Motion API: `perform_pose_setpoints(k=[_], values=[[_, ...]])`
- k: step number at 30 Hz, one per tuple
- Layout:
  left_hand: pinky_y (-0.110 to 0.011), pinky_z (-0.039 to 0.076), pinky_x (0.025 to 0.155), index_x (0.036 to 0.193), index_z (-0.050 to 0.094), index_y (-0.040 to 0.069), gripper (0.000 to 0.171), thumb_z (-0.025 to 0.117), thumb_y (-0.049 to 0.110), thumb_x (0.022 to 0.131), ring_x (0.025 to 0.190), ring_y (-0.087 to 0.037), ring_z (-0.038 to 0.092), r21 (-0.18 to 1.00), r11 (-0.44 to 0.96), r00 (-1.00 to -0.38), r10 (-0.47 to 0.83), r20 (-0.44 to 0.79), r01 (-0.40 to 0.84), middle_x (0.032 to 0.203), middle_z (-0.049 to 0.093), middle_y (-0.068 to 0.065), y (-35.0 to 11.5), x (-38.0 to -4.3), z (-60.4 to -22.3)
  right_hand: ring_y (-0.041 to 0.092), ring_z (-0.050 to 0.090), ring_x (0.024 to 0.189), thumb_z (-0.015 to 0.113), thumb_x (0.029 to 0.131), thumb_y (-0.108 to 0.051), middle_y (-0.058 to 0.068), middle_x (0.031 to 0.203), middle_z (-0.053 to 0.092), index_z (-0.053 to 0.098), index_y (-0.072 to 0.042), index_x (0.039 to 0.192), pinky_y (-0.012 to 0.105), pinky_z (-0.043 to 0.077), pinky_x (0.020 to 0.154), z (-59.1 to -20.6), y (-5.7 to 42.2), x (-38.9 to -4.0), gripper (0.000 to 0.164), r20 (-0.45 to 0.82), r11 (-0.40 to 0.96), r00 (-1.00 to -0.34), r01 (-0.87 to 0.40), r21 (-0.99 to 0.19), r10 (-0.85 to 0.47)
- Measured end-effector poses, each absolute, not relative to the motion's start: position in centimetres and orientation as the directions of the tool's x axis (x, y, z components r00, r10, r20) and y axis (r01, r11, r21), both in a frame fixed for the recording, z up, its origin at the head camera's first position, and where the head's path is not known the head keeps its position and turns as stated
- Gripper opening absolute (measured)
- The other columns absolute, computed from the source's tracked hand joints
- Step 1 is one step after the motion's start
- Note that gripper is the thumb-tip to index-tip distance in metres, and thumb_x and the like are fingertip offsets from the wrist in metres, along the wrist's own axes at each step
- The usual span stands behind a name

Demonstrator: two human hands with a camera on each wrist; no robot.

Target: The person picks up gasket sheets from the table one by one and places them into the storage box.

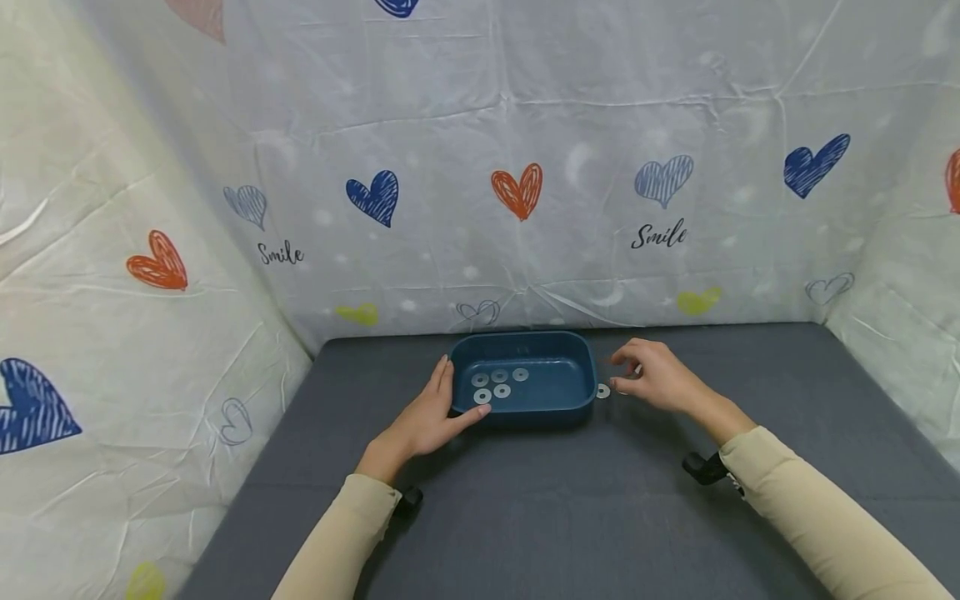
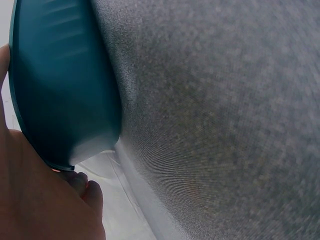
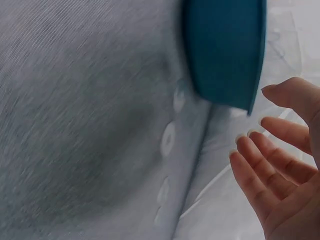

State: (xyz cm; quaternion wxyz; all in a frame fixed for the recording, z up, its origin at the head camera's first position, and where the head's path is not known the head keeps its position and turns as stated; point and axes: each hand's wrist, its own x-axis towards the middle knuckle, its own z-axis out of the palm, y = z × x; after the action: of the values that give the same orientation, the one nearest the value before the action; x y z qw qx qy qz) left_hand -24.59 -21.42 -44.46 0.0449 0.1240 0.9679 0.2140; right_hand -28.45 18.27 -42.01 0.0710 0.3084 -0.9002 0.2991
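Observation:
A dark blue rectangular box (image 1: 525, 414) stands near the far edge of the table. Several flat pale washers (image 1: 502, 390) lie in its left half. My left hand (image 1: 427, 421) holds the box at its left front corner, fingers along the left wall and thumb at the front rim. Right of the box, my right hand (image 1: 660, 377) hovers with fingers bent and thumb apart; nothing shows between them. One washer (image 1: 603, 391) is visible on the table beside the box. The right wrist view shows several washers (image 3: 168, 139) in a row there, blurred.
Dark grey cloth covers the table (image 1: 540, 517). Behind it hangs a pale curtain (image 1: 450, 142) printed with hearts, which also closes off both sides. A black wrist device (image 1: 703, 468) sits at the right cuff, and another (image 1: 409, 500) at the left.

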Motion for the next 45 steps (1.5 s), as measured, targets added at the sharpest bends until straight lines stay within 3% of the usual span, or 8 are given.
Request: perform_pose_setpoints(k=[7,23,35,45], values=[[-0.056,0.027,0.12,0.164,0.0,0.002,0.12,0.045,0.084,0.089,0.156,-0.035,0.016,0.421,0.88,-0.966,0.257,-0.037,0.218,0.172,-0.009,-0.012,-21.4,-24.7,-44.4,0.028,0.065,0.086,0.079,0.088,-0.008,0.02,0.105,0.068,0.072,0.006,0.111,0.043,0.055,0.074,-43.2,19.8,-29.0,0.028,0.295,0.657,-0.818,-0.574,-0.489,-0.494],[-0.056,0.026,0.12,0.164,0.001,0.002,0.12,0.046,0.084,0.089,0.156,-0.035,0.016,0.423,0.88,-0.966,0.254,-0.039,0.215,0.172,-0.008,-0.012,-21.3,-24.5,-44.1,0.024,0.068,0.081,0.08,0.086,-0.004,0.018,0.1,0.067,0.069,0.009,0.112,0.038,0.056,0.07,-45.8,20.3,-30.4,0.032,0.182,0.67,-0.863,-0.485,-0.562,-0.472],[-0.056,0.026,0.12,0.164,0.002,0.002,0.119,0.047,0.083,0.089,0.156,-0.035,0.016,0.423,0.88,-0.967,0.254,-0.031,0.218,0.172,-0.006,-0.013,-21.4,-24.4,-44.2,0.016,0.064,0.075,0.082,0.083,-0.011,0.014,0.093,0.069,0.072,0.005,0.104,0.036,0.054,0.069,-46.5,19.6,-31.3,0.028,0.18,0.706,-0.881,-0.461,-0.537,-0.439],[-0.055,0.026,0.12,0.164,0.002,0.003,0.119,0.046,0.084,0.089,0.156,-0.035,0.016,0.418,0.882,-0.967,0.253,-0.028,0.219,0.172,-0.006,-0.013,-21.4,-24.5,-44.4,0.019,0.062,0.078,0.08,0.082,-0.014,0.008,0.09,0.071,0.076,-0.003,0.091,0.041,0.053,0.073,-46.3,18.9,-31.6,0.015,0.156,0.747,-0.888,-0.45,-0.489,-0.433]])
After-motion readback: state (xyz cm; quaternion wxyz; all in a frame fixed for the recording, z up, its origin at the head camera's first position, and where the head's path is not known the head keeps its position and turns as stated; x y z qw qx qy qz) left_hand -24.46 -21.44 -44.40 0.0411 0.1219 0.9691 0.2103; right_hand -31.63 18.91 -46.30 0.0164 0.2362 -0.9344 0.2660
